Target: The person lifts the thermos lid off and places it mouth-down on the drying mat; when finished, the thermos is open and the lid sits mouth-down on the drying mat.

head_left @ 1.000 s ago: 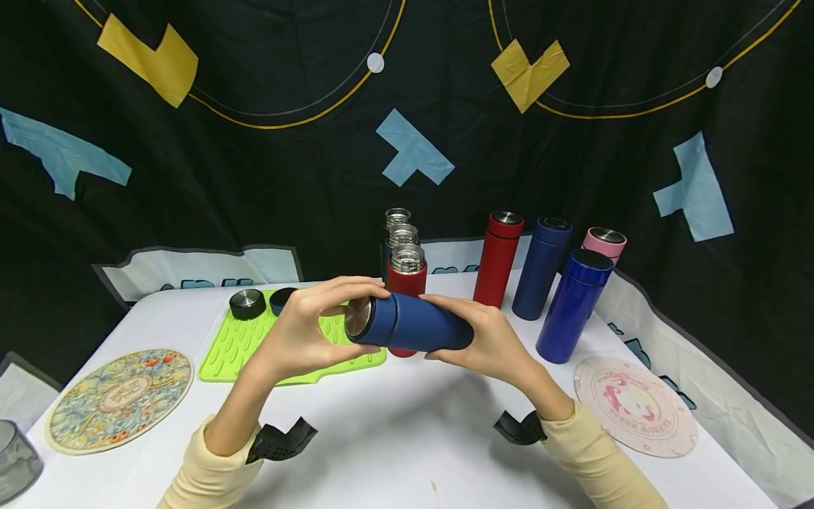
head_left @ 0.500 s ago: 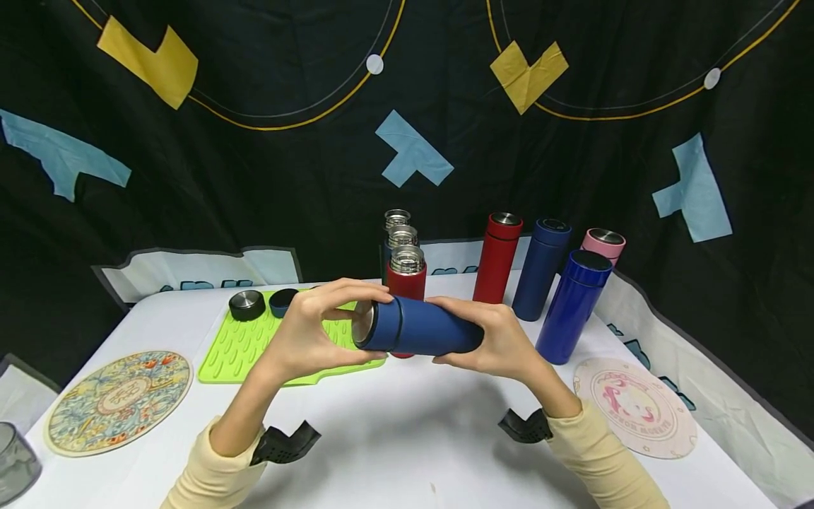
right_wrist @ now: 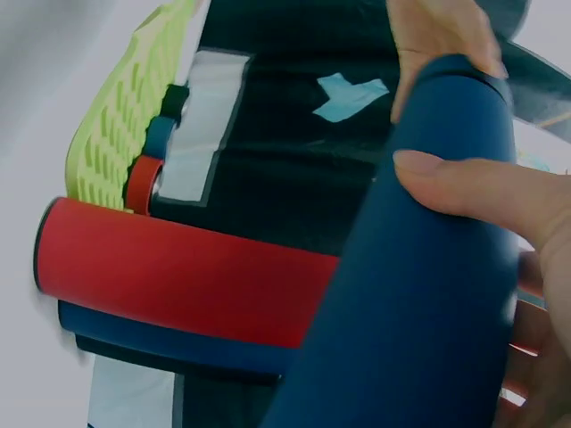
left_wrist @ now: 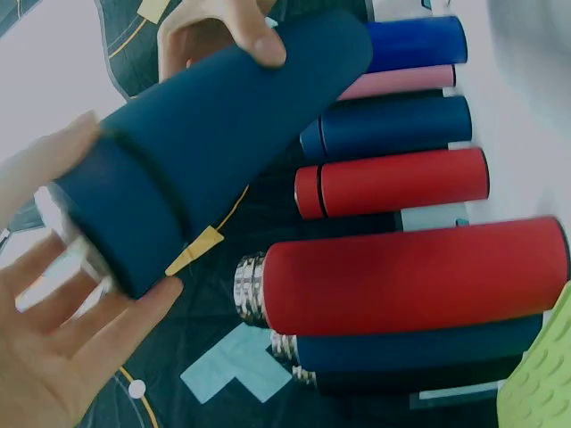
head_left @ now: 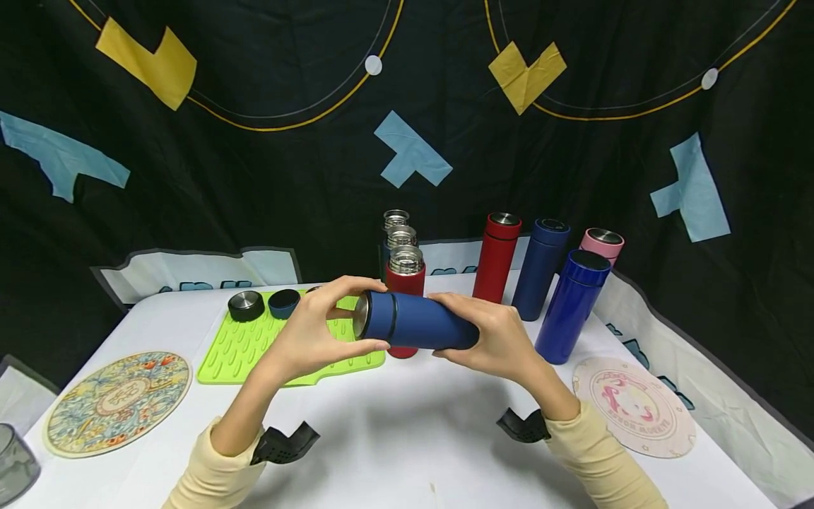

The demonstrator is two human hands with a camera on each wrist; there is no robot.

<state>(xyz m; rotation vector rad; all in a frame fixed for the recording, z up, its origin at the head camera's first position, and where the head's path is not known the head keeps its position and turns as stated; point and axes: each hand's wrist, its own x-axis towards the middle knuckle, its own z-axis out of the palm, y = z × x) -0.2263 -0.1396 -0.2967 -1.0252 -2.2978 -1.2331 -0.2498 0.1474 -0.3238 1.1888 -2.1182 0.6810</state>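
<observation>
A matte blue thermos bottle is held above the table, lying nearly level with its steel-topped lid toward the left. My left hand grips the lid end, thumb below and fingers above. Around the base end, my right hand curls its thumb and fingers. The dark seam between lid and body shows in the left wrist view on the thermos; the lid sits on the body. Just behind the held bottle stands a lidless red thermos, partly hidden, with more lidless ones in line behind it.
Left of centre, a green mat bears a black lid, a blue lid and a red lid. Several capped bottles, including a shiny blue one, stand right. Round coasters and a glass lie outward.
Both hands and the blue thermos have shifted slightly right, dipping and then rising a little. The lid's steel top faces the head camera less than before. The grips look the same.
</observation>
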